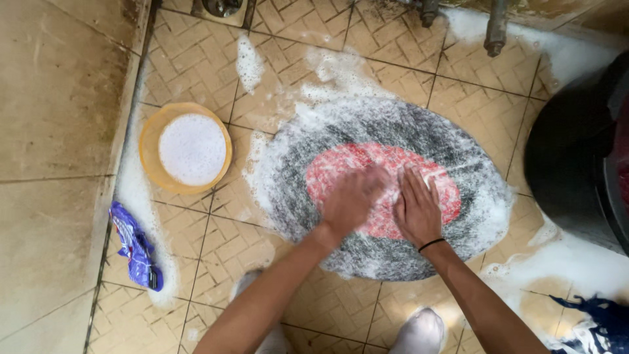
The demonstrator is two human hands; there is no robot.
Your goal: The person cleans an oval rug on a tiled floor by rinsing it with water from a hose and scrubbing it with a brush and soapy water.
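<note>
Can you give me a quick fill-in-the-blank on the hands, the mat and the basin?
1. Both hands, left hand and right hand, press on the ____ centre of the oval mat.
2. The yellow basin is full of white ____.
3. A black band circles the ____ wrist.
4. The crumpled blue packet lies on the tiled ____.

Missing words: red; foam; right; floor

Even, soft daylight-like lighting, moderately bright; no hard shadows. Faint shade only under the forearms on the tiled floor [216, 249]. Foam [354, 85] near blown-out white, detail lost, most in the yellow basin [149, 147]. Left hand [350, 196] smeared by motion blur; right hand [416, 210] sharper. Dark tub [570, 157] at right edge crushed to black. Slight wide-angle bending toward corners. Mild compression softness overall.
</note>
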